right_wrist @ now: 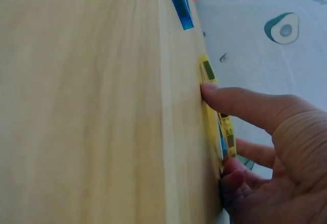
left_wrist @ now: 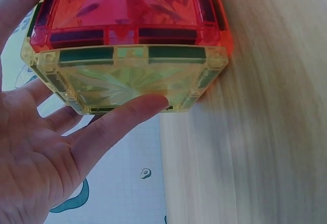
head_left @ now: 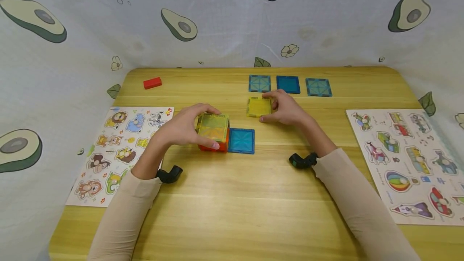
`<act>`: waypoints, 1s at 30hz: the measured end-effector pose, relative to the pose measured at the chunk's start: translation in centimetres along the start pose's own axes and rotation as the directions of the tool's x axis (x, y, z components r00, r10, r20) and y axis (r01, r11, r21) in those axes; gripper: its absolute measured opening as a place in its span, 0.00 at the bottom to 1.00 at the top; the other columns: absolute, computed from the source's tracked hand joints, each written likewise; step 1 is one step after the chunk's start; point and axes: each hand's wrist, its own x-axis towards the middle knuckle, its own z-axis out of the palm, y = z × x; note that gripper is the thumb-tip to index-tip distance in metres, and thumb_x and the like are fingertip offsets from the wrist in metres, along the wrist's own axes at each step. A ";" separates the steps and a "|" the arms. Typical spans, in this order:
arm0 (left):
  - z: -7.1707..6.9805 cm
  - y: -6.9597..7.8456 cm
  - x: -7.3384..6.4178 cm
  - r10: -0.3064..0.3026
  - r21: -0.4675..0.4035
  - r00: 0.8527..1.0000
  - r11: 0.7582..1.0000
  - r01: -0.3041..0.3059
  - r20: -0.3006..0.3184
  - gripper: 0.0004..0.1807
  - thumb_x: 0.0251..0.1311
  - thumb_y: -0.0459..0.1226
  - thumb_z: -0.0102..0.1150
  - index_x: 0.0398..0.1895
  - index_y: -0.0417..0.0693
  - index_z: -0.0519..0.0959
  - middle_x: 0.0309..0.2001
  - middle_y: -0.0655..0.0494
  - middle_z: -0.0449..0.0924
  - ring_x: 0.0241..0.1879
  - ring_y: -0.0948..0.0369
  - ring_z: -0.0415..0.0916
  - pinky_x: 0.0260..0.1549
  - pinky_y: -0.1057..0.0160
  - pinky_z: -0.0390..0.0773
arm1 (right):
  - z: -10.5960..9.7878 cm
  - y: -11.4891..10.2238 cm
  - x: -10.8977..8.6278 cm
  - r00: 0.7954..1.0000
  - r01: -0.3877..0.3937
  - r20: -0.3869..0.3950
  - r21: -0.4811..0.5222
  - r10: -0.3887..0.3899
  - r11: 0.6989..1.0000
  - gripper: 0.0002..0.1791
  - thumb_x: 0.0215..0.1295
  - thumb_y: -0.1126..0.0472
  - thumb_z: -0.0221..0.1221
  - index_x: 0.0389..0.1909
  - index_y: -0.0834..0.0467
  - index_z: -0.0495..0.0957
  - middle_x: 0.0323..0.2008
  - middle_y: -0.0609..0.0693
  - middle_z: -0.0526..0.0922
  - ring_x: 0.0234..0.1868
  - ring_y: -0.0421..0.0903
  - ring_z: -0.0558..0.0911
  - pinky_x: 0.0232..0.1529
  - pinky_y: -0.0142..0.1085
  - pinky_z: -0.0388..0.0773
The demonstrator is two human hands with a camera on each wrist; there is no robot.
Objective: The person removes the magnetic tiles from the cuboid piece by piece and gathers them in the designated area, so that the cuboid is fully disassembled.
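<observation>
A small box of see-through magnetic tiles stands left of centre, with a red-orange tile [left_wrist: 127,9] as its near wall and a yellow top tile [head_left: 214,125] over it. My left hand [head_left: 181,127] grips the top of this box, thumb on the near side and fingers at the far side. Flush beside the box lies a blue tile [head_left: 242,140] with a starburst pattern. Farther back, a second yellow tile [head_left: 256,107] lies at the table surface, and my right hand [head_left: 287,110] pinches it between thumb and fingers at its near and far edges.
Three blue tiles [head_left: 288,84] lie in a row near the table's back edge. A red block [head_left: 152,83] sits at the back left. Picture puzzle boards flank the work: animals [head_left: 123,172] on the left, vehicles [head_left: 402,172] on the right. Behind hangs an avocado-print cloth [head_left: 224,11].
</observation>
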 end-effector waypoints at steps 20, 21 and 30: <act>0.1 0.0 -0.1 0.019 -0.009 1.000 1.000 -0.019 -0.019 0.46 0.39 0.59 0.83 0.66 0.65 0.74 0.65 0.62 0.74 0.62 0.54 0.70 0.64 0.44 0.73 | -0.6 -0.2 -1.3 1.000 -0.007 -0.024 0.085 0.009 0.996 0.48 0.59 0.52 0.75 0.78 0.55 0.62 0.66 0.60 0.66 0.52 0.56 0.74 0.53 0.47 0.74; 0.1 0.0 -0.1 0.022 -0.005 0.999 1.000 -0.022 -0.023 0.46 0.39 0.60 0.83 0.66 0.64 0.75 0.65 0.62 0.74 0.62 0.54 0.70 0.64 0.44 0.73 | -0.6 -0.2 -1.4 1.000 -0.001 -0.029 0.094 0.004 0.996 0.47 0.61 0.52 0.74 0.78 0.55 0.62 0.67 0.60 0.66 0.54 0.56 0.74 0.54 0.48 0.75; 0.1 -0.1 0.0 0.027 -0.002 0.999 1.000 -0.027 -0.033 0.46 0.40 0.60 0.83 0.66 0.64 0.75 0.65 0.62 0.74 0.64 0.54 0.69 0.65 0.43 0.71 | -0.2 -0.7 -3.5 0.994 0.100 -0.068 0.162 -0.090 0.982 0.41 0.64 0.51 0.72 0.74 0.57 0.66 0.68 0.57 0.72 0.58 0.55 0.77 0.58 0.53 0.80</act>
